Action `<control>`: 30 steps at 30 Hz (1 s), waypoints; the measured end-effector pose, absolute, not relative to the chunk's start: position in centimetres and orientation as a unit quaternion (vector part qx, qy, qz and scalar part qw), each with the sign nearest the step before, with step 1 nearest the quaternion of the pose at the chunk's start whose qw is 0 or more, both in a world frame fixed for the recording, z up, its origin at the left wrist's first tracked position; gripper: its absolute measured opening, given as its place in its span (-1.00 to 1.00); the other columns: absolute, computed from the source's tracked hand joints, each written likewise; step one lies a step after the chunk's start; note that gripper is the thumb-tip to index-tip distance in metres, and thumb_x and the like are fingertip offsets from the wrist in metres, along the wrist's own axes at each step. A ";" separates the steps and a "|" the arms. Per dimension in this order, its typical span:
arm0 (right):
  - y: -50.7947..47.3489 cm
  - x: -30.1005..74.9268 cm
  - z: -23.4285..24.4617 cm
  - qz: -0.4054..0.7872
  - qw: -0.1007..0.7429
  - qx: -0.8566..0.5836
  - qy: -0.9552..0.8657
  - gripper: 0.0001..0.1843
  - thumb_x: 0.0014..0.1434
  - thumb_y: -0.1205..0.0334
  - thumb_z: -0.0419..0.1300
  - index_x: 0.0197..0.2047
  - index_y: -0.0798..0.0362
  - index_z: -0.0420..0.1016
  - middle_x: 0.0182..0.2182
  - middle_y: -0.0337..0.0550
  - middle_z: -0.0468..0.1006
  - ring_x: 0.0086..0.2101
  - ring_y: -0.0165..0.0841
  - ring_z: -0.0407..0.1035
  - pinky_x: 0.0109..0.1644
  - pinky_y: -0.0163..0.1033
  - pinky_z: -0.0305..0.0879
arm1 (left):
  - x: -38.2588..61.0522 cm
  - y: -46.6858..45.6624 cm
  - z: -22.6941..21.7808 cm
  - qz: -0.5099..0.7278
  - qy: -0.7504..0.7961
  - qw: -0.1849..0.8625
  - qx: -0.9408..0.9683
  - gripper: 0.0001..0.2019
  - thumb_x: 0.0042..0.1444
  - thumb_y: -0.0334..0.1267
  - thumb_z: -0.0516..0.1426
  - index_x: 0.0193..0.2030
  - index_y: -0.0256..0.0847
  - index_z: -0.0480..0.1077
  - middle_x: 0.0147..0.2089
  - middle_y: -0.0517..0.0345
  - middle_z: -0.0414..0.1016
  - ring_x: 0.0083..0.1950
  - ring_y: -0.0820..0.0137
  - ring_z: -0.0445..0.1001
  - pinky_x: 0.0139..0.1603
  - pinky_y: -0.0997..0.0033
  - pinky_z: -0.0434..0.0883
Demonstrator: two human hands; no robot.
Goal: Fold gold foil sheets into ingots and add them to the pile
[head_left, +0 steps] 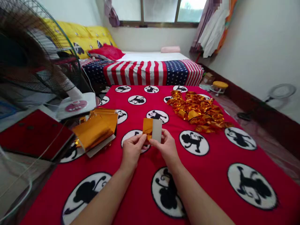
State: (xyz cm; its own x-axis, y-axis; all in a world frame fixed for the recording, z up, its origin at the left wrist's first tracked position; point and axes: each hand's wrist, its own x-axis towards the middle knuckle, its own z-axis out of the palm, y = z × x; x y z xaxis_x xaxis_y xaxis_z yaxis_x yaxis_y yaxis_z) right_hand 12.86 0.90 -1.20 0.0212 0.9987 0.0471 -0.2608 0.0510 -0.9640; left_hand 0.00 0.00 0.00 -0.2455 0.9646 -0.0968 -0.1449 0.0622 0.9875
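Note:
Both hands hold one sheet of gold foil paper (147,126) over the middle of the red cloth. Its left part shows shiny gold, and a folded-over flap on the right shows the pale backing. My left hand (132,148) pinches the lower left edge between thumb and fingers. Around the right side, my right hand (167,147) is closed, its thumb on the pale flap and its fingers behind. To the left lies a stack of flat gold foil sheets (95,131). Folded gold foil pieces (199,109) are heaped at the right rear of the cloth.
The red cloth (215,175) has white circles with black monkey figures. At the left stand a fan (77,104) and a dark red board (35,134). Behind is a bed with a striped, starred cover (140,72). A yellow stool (220,84) stands at the right wall.

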 end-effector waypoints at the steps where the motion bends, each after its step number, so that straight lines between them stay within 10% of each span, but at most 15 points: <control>1: 0.9 12.9 -1.3 0.547 0.578 -0.423 -0.432 -0.45 -0.12 0.21 0.45 -0.06 0.05 0.38 -0.20 -0.12 0.66 -0.23 -0.26 0.57 -0.13 -0.23 0.47 | 0.1 0.0 0.0 0.567 0.547 0.489 0.375 -0.73 -0.06 -0.10 0.32 -0.33 -0.29 0.61 -0.45 0.14 0.61 -0.48 0.49 0.51 -0.55 0.64 0.40; 15: 1.1 13.5 -0.7 0.568 0.566 -0.432 -0.412 -0.53 -0.16 0.25 0.43 -0.14 0.06 0.44 -0.29 -0.15 0.66 -0.31 -0.27 0.55 -0.22 -0.24 0.45 | -1.1 0.3 0.8 0.491 0.508 0.605 0.367 -0.58 -0.18 -0.01 0.37 -0.31 -0.36 0.58 -0.39 -0.01 0.62 -0.46 0.46 0.52 -0.58 0.64 0.36; 30: 1.3 13.6 -0.8 0.595 0.551 -0.406 -0.420 -0.52 -0.19 0.23 0.45 -0.15 0.02 0.45 -0.21 -0.16 0.65 -0.24 -0.23 0.55 -0.15 -0.18 0.46 | -1.3 0.2 0.1 0.504 0.536 0.510 0.446 -0.72 -0.06 -0.07 0.32 -0.37 -0.31 0.60 -0.52 0.08 0.57 -0.55 0.56 0.36 -0.62 0.68 0.16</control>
State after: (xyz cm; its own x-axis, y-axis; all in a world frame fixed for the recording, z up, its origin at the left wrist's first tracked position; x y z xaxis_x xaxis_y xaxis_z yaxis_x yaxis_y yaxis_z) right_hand 13.57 1.28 -0.81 -0.0616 0.9979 -0.0202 -0.3144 -0.0386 -0.9485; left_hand -1.34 0.22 0.09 -0.0824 0.9918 -0.0981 -0.0361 0.0954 0.9948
